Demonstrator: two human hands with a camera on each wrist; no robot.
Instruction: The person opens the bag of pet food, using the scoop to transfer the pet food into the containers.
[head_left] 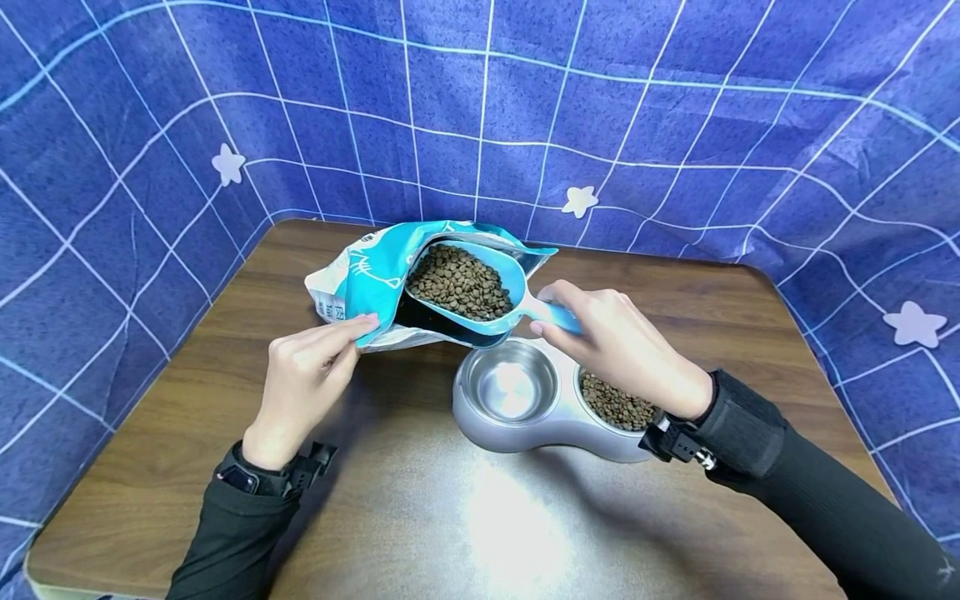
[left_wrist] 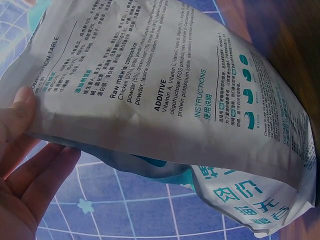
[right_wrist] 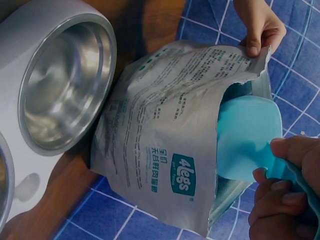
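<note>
A blue scoop [head_left: 515, 268] heaped with brown kibble [head_left: 461, 283] lies in the mouth of a teal and white pet food bag [head_left: 375, 271]. My right hand [head_left: 611, 329] grips the scoop's handle at the bag's right side. The bag's near left edge is pinched between thumb and fingers of my left hand [head_left: 311, 367]. In the left wrist view, the bag's printed back [left_wrist: 165, 90] fills most of the picture. From the right wrist, the scoop's pale blue underside [right_wrist: 247, 137] shows at the bag's opening.
Just in front of the bag stands a grey double feeder [head_left: 480, 425]. Its left steel bowl [head_left: 512, 383] is bare inside; the right one holds kibble [head_left: 615, 404], partly hidden by my right arm. A blue gridded cloth [head_left: 480, 100] surrounds the wooden table [head_left: 390, 508].
</note>
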